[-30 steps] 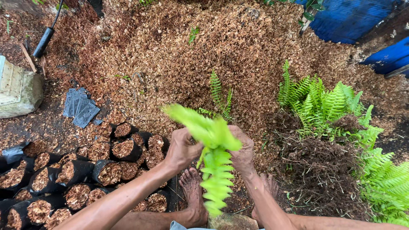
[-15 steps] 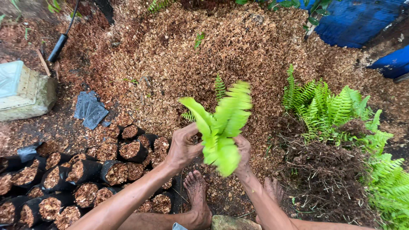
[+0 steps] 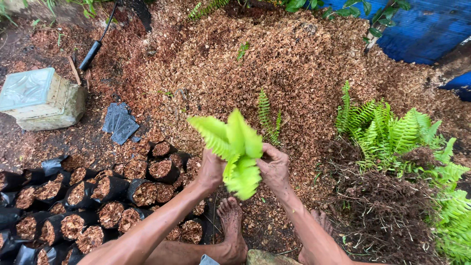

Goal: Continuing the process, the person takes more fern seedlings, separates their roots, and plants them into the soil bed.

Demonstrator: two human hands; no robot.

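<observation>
A light green fern seedling (image 3: 237, 149) with several broad fronds is held up between both hands, above brown husk litter. My left hand (image 3: 211, 169) grips its base from the left, and my right hand (image 3: 274, 167) pinches it from the right with fingers curled. The roots are hidden behind the fronds and fingers. Directly below sit my bare feet (image 3: 231, 223). Left of the hands stands a cluster of black nursery bags (image 3: 105, 194) filled with brown husk.
A big mound of brown husk (image 3: 274, 64) fills the middle. A small fern (image 3: 267, 118) grows in it. A pile of uprooted ferns (image 3: 397, 147) with dark roots lies right. Far left: a pale block (image 3: 41, 100), flat black bags (image 3: 120, 122), a black hose (image 3: 95, 44). Blue tarpaulin (image 3: 422, 27) upper right.
Both hands have lifted and turned the fern seedling; its fronds hung downward a second ago and now point up and outward. The view has shifted slightly.
</observation>
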